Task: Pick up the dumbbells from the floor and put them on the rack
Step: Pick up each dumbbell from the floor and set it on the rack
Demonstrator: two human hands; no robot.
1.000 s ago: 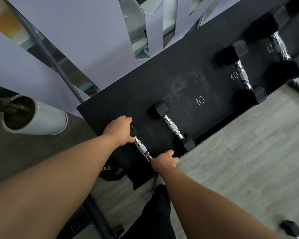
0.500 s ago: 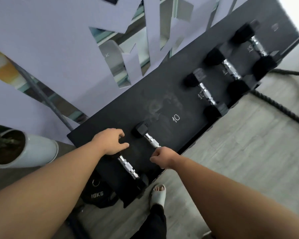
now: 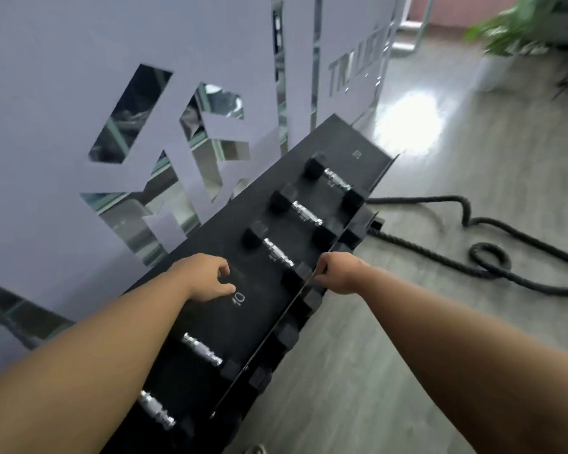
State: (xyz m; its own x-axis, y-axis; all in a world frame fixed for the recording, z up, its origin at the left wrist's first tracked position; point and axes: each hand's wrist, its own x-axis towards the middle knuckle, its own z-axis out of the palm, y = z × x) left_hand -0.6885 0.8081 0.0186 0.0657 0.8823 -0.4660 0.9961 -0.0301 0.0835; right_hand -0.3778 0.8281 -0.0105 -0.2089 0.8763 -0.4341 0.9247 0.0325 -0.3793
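Five dumbbells [image 3: 277,254] are sitting on the rack [image 3: 259,309]; left hand [image 3: 207,276] is hovering loosely curled, empty, right hand [image 3: 340,273] pinching the front lip. Probably steady there before bending for more.

Black rack [image 3: 217,250] top shelf is running diagonally from near-left to far-right, w/ a chalked "10" mark [image 3: 238,299] just right of the left hand [image 3: 207,276]. Five dumbbells are lying crosswise on it: three beyond the hands [image 3: 277,252] [image 3: 305,213] [image 3: 336,178], two nearer than the left hand, under the forearm [image 3: 202,349] [image 3: 156,409]. Right hand [image 3: 340,273] is sitting at the shelf's front edge. Grey floor [image 3: 407,322] is carrying the rack & a thick black rope [image 3: 492,257], coiling well right of the right hand.
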